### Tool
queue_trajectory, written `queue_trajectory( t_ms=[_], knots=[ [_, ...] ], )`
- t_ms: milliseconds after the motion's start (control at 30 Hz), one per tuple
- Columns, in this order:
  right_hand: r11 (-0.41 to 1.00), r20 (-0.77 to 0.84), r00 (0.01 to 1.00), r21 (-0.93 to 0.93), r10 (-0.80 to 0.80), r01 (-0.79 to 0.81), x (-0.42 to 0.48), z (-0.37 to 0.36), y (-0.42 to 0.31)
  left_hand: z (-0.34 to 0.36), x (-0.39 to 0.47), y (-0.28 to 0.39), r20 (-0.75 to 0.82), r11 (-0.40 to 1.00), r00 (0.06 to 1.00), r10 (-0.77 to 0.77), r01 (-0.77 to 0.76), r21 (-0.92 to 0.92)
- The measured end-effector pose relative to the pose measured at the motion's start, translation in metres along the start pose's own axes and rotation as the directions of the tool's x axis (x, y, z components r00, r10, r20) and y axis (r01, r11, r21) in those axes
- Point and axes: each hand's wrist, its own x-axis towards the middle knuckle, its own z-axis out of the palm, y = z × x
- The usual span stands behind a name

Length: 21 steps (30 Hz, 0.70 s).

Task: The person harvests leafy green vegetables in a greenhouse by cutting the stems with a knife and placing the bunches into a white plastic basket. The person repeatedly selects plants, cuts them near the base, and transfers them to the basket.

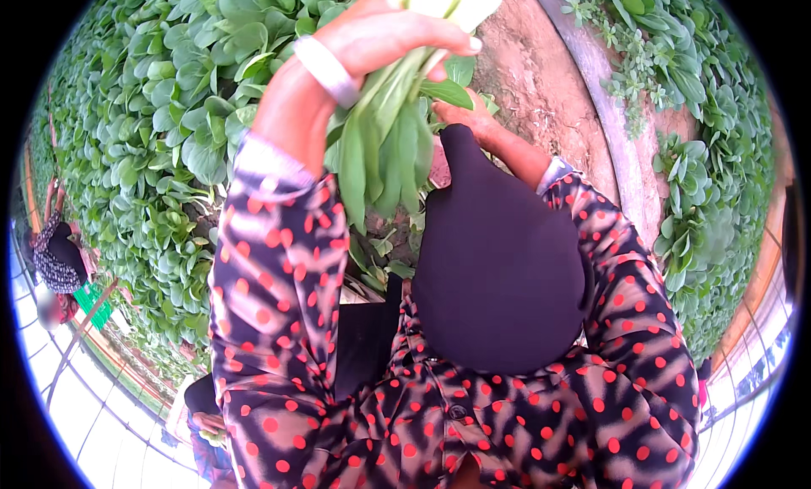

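In the upper middle, my left hand, with a pale band at the wrist, is closed around a bunch of pak choi. Its thick white stem ends point up and partly leave the picture, while the leaves hang down. Lower and to the right, my right hand is close to the soil beside a green leaf. Leaves and a dark cloth shape cover part of its fingers, so what it grips cannot be made out.
Dense leafy greens grow on the left, and another planted strip on the right. Between them run bare soil and a long grey edging. A person is near a green crate; another person's hand shows lower left.
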Motion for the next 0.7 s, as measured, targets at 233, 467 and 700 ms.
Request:
queue_trajectory(
  t_ms=[233, 467, 700],
  knots=[
    [0.944, 0.131, 0.951, 0.142, 0.281, -0.299, 0.031, 0.021, 0.016, -0.011, 0.096, -0.182, -0.260, 0.400, 0.901, -0.347, 0.393, 0.828],
    [0.997, 0.051, 0.998, -0.054, 0.049, -0.046, 0.026, 0.016, 0.033, 0.001, 0.018, -0.237, -0.109, -0.009, 0.979, 0.174, 0.113, 0.994],
    [0.992, 0.094, 0.996, -0.128, -0.002, 0.014, 0.029, 0.023, 0.000, -0.009, 0.026, -0.230, -0.173, -0.080, 0.984, 0.036, 0.176, 0.981]
  ],
)
